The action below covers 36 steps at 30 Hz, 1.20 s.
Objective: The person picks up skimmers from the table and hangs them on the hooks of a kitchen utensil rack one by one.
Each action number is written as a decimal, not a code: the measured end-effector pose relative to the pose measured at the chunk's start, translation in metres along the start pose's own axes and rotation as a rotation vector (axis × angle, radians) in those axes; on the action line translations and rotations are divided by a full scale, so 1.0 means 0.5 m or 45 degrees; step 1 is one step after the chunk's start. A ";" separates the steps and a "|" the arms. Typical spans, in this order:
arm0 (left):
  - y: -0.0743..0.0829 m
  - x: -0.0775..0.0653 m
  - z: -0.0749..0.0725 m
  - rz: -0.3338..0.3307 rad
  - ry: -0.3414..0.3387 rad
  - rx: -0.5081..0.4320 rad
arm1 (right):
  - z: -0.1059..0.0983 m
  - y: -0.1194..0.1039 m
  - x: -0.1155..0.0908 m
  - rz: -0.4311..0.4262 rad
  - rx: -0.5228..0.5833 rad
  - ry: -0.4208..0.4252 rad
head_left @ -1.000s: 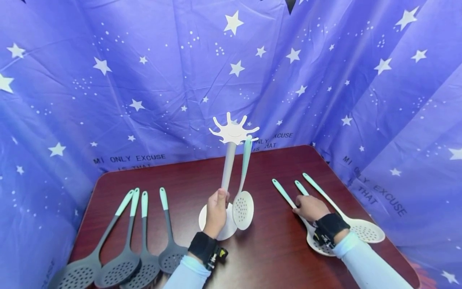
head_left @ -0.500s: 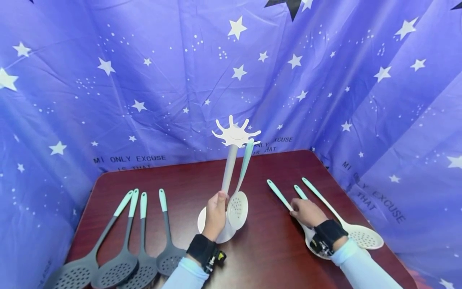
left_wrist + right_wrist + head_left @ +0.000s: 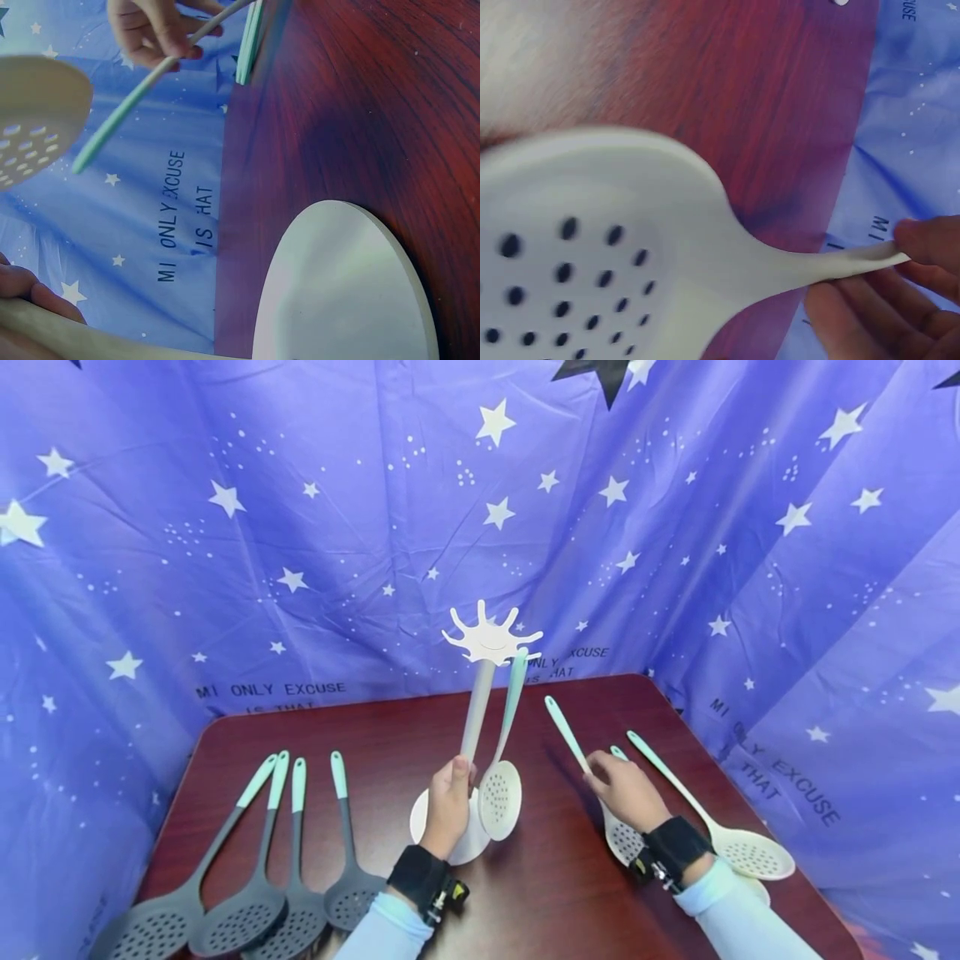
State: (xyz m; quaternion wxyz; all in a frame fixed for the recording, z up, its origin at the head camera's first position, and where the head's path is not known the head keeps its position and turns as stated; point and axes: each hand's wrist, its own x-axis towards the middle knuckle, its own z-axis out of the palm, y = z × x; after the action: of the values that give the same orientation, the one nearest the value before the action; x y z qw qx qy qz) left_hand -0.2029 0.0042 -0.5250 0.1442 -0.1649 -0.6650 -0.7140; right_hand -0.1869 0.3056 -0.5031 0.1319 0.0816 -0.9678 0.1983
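Observation:
My left hand (image 3: 450, 806) grips the post (image 3: 477, 710) of a white utensil stand, whose round base (image 3: 341, 289) fills the lower part of the left wrist view. Spread hooks (image 3: 491, 639) crown the stand. From one hook, at the right, hangs a white skimmer (image 3: 500, 802) with a mint handle. My right hand (image 3: 630, 792) pinches a second white skimmer (image 3: 675, 202) around its neck, right of the stand. That skimmer's mint handle (image 3: 564, 727) points up and away, and its holed head tilts down toward me, partly behind the wrist in the head view.
Two more white skimmers lie at the right: one in full sight (image 3: 750, 852), the other mostly hidden by my right arm. Several grey skimmers (image 3: 243, 918) with mint handles lie at the left. A blue starry curtain (image 3: 375, 527) hangs around the dark red table (image 3: 555, 893).
My right hand has drawn the white skimmer left and up, away from the others at the right, and its handle has risen. My left hand stays on the post.

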 end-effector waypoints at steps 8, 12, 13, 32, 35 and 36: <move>0.000 -0.001 -0.001 -0.003 0.036 0.065 | 0.000 -0.033 0.011 -0.097 0.024 0.172; 0.001 -0.002 -0.001 -0.006 0.029 0.045 | -0.002 -0.049 0.015 -0.105 0.090 0.224; 0.000 -0.002 -0.001 -0.006 0.026 0.034 | -0.002 -0.052 0.016 -0.104 0.106 0.232; 0.007 0.001 0.008 0.010 0.008 0.043 | 0.034 -0.090 0.011 -0.055 0.279 0.488; 0.010 -0.005 0.002 -0.017 0.005 0.063 | 0.047 -0.095 0.003 -0.021 0.312 0.490; 0.010 -0.006 0.001 -0.023 0.002 0.061 | 0.049 -0.095 0.000 -0.009 0.315 0.491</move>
State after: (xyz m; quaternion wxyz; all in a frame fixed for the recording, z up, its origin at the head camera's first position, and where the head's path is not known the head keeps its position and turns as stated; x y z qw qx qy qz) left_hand -0.1979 0.0041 -0.5217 0.1422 -0.1548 -0.6834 -0.6992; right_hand -0.1825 0.2523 -0.5076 0.3042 0.0611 -0.8926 0.3270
